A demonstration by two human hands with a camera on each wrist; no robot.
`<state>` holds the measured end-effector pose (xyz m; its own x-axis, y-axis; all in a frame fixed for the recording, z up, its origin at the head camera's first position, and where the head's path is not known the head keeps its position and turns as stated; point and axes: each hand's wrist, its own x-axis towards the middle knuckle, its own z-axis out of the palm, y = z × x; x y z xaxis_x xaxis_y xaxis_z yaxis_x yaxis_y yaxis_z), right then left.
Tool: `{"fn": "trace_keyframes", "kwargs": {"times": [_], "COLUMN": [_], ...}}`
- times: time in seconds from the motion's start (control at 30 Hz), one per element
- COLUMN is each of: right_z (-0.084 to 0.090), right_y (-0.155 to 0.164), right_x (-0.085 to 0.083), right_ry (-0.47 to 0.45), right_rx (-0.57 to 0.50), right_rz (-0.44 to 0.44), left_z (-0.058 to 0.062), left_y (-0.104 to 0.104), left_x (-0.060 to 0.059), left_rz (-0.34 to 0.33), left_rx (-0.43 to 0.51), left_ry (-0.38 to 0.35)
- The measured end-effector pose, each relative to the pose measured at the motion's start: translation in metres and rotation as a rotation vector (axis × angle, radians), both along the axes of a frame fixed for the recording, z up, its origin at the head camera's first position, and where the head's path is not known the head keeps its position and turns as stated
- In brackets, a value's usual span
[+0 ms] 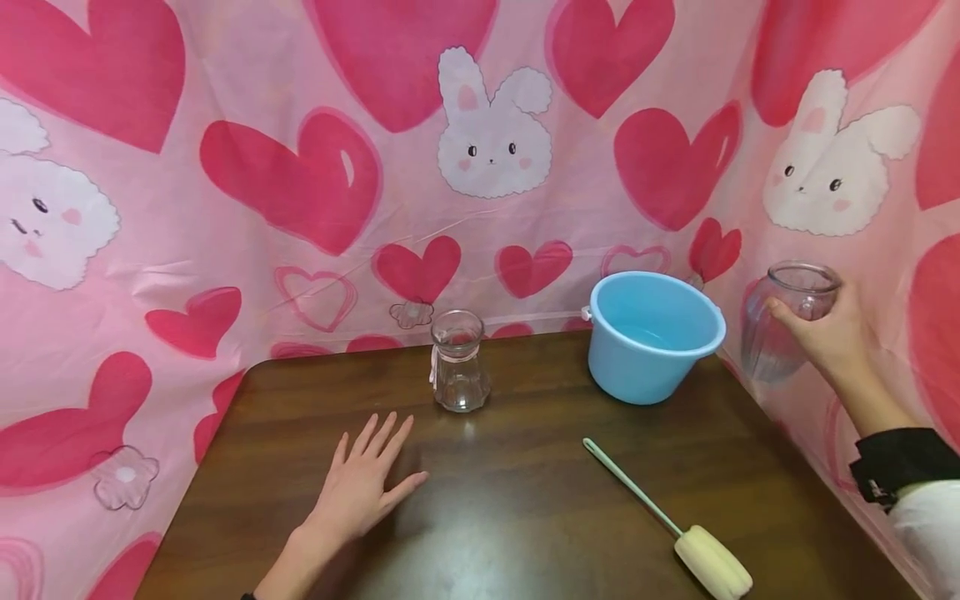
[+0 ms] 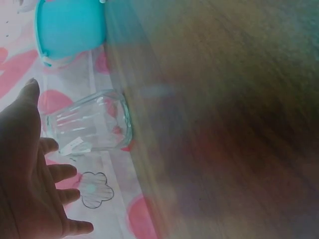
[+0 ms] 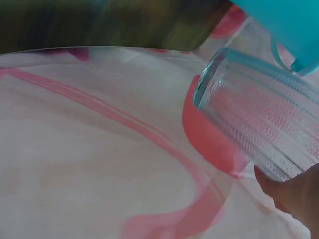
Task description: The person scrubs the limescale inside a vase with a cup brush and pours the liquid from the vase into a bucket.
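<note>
Up at the table's right edge, right hand (image 1: 828,333) gripping a ribbed clear glass jar (image 1: 780,321), ribs plain only from the right wrist. Left hand (image 1: 363,487) flat, fingers spread, on dark wooden table (image 1: 525,517). Two glass vessels counting the small clear vase (image 1: 459,362), one light blue plastic bucket (image 1: 651,333), one sponge-tipped bottle brush (image 1: 675,525).

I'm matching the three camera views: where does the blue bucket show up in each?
Head: blue bucket stands right of centre at the table's back.
Left wrist: top left corner, beyond the small glass jar.
Right wrist: top right corner, behind the ribbed jar.
Shared landmark: the bucket itself.
</note>
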<state>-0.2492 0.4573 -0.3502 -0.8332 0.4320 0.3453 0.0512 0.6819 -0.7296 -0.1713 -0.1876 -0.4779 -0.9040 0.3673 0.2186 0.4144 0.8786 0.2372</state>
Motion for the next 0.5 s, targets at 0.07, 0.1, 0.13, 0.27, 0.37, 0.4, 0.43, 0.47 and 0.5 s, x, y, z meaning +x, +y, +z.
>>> {"fn": "trace_keyframes", "kwargs": {"times": [0.07, 0.1, 0.13, 0.27, 0.37, 0.4, 0.43, 0.47, 0.5], "right_z": [0.003, 0.005, 0.007, 0.015, 0.021, 0.023, 0.024, 0.024, 0.025], "right_y": [-0.002, -0.003, -0.006, -0.017, -0.026, -0.029, -0.031, -0.034, -0.037], "right_x": [-0.005, -0.008, -0.01, -0.021, -0.03, -0.033, -0.036, -0.039, -0.043], "right_ry": [-0.023, -0.03, -0.033, -0.026, 0.014, 0.036, 0.054, 0.083, 0.111], "right_rx": [0.039, 0.074, 0.114, 0.294, 0.454, 0.51, 0.57, 0.635, 0.698], "right_rz": [0.018, 0.029, 0.043, 0.118, 0.176, 0.202, 0.23, 0.259, 0.285], "left_z": [0.0, 0.0, 0.0, 0.0, 0.0, 0.0, 0.0, 0.0, -0.001], "left_y": [0.001, 0.001, 0.001, 0.002, 0.003, 0.003, 0.003, 0.003, 0.003], "left_x": [0.001, 0.002, 0.002, 0.003, 0.003, 0.002, 0.002, 0.002, 0.002], "left_rz": [0.004, 0.007, 0.009, 0.015, 0.012, 0.011, 0.009, 0.008, 0.006], "left_rx": [-0.002, -0.001, 0.0, 0.004, 0.004, 0.005, 0.006, 0.003, 0.002], "left_ry": [-0.004, -0.011, -0.018, -0.052, -0.063, -0.064, -0.064, -0.062, -0.06]}}
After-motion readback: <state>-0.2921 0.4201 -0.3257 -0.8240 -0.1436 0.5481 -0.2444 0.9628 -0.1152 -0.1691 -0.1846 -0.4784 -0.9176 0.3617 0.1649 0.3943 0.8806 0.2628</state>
